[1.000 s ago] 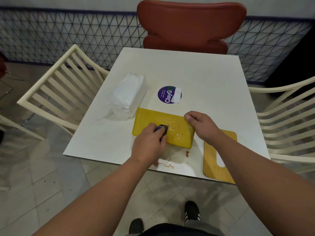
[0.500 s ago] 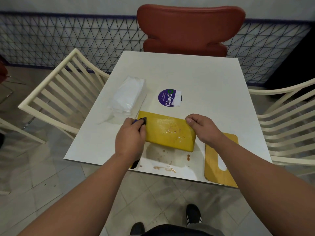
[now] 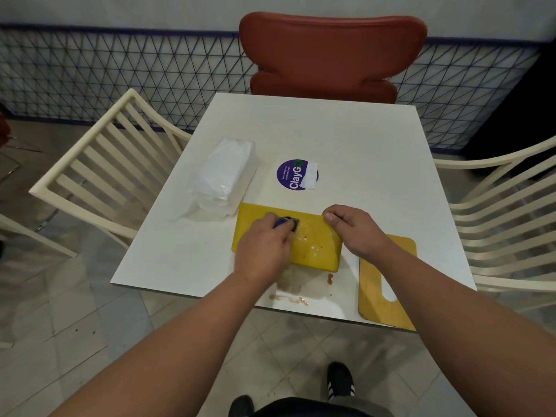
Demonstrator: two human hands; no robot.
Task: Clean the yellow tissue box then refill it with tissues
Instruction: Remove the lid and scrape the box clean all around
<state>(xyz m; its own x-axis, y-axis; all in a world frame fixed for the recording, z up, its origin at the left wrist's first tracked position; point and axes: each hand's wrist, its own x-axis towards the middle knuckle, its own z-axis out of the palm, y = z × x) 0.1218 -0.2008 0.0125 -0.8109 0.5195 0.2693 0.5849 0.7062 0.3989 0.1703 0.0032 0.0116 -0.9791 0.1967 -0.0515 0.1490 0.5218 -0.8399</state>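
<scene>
The yellow tissue box (image 3: pixel 316 246) lies flat near the front edge of the white table (image 3: pixel 346 136), with brown and white smears on its top. My left hand (image 3: pixel 261 251) grips a small blue and dark cloth (image 3: pixel 285 222) and presses it on the box's middle. My right hand (image 3: pixel 356 228) holds the box's far right corner, fingers curled over the edge. A plastic-wrapped pack of white tissues (image 3: pixel 224 176) lies to the box's left rear. The yellow lid (image 3: pixel 388 281) with its slot lies at the front right.
Brown stains (image 3: pixel 290 299) mark the table in front of the box. A purple round sticker (image 3: pixel 296 175) sits behind it. Cream slatted chairs (image 3: pixel 99 176) flank the table and a red chair (image 3: pixel 331 55) stands at the far side. My shoes are below.
My left hand has slid the cloth from the box's left end back toward its middle. My right hand has kept its hold on the right corner.
</scene>
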